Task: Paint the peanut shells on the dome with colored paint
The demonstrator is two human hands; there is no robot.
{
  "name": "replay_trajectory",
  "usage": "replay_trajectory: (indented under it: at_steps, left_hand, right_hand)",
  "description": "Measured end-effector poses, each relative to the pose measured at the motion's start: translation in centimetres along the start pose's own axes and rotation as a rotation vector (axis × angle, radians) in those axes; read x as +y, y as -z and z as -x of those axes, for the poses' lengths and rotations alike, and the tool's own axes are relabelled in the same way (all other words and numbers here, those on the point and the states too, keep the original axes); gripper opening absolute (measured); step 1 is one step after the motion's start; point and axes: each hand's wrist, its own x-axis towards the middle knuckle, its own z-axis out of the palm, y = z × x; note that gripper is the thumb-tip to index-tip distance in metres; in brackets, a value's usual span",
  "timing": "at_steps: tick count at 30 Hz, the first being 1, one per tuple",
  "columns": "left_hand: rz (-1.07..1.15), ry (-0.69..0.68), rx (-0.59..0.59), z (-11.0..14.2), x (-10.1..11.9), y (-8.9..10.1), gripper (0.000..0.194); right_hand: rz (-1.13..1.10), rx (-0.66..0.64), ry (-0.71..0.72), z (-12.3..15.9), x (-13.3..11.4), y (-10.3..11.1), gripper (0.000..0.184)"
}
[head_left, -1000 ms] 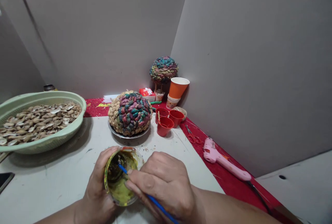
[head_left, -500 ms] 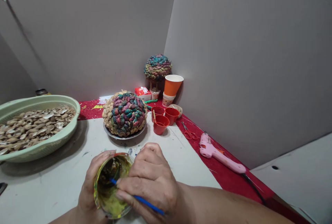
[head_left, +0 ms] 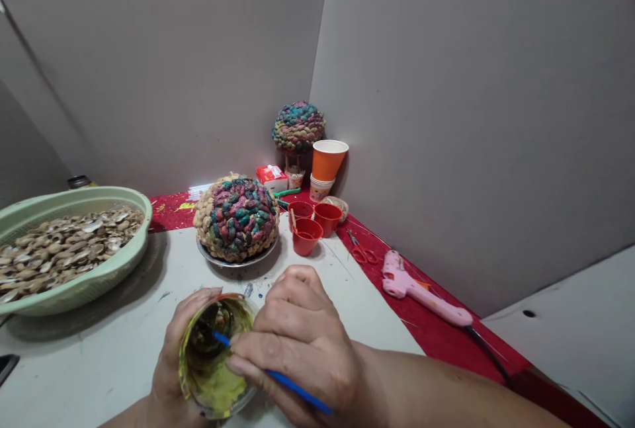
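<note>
My left hand (head_left: 173, 342) is wrapped round the side of a paint-smeared cup (head_left: 218, 391), its mouth tipped toward me and its inside coated yellow and dark. Between the thumb and fingers of my right hand (head_left: 302, 342) is a thin blue-handled paintbrush (head_left: 297, 391); its tip goes down into the cup, where I cannot make out the bristles. Beyond my hands, a dome covered in peanut shells (head_left: 241, 219) rests on a shallow metal dish (head_left: 237, 262). Its front is painted pink, teal and dark blue, while its sides are bare tan.
At left stands a green basket (head_left: 141, 243) of shells. Red cups (head_left: 307, 239), red-handled scissors (head_left: 364, 255) and a pink glue gun (head_left: 426, 299) lie to the right. Behind are an orange paper cup (head_left: 328, 162), a painted shell tree (head_left: 298, 127) and a red-white box (head_left: 272, 178) near the walls.
My right hand and the paintbrush have shifted slightly right, the brush still inside the cup. My left hand keeps its hold on the cup. The view has moved a little.
</note>
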Motion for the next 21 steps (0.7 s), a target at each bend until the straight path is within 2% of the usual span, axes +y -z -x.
replay_trajectory:
  at_steps: [4,9,12,15,18,21]
  left_hand:
    - [0.02,-0.093,0.005,-0.7,0.6,0.1,0.079]
    - [0.025,-0.147,-0.004,-1.7,1.9,0.2,0.078]
    - [0.032,-0.07,0.001,-2.3,2.8,0.0,0.07]
    - [0.021,0.054,0.011,-2.8,3.0,-0.4,0.064]
    - [0.04,0.196,0.014,-3.0,2.6,-0.8,0.062]
    - [0.102,0.353,-0.041,-3.2,2.2,-0.9,0.062]
  right_hand:
    - [0.027,-0.001,0.031,0.5,0.0,-0.8,0.02]
    - [-0.115,-0.109,-0.087,0.2,0.0,-0.8,0.025]
    - [-0.191,-0.08,-0.212,-0.3,0.4,0.1,0.019]
    - [-0.276,0.053,-0.349,-0.8,1.1,0.7,0.015]
    - [-0.375,0.165,-0.542,-1.1,2.0,0.9,0.017]
    - [-0.458,0.214,-0.738,-0.9,3.2,0.6,0.023]
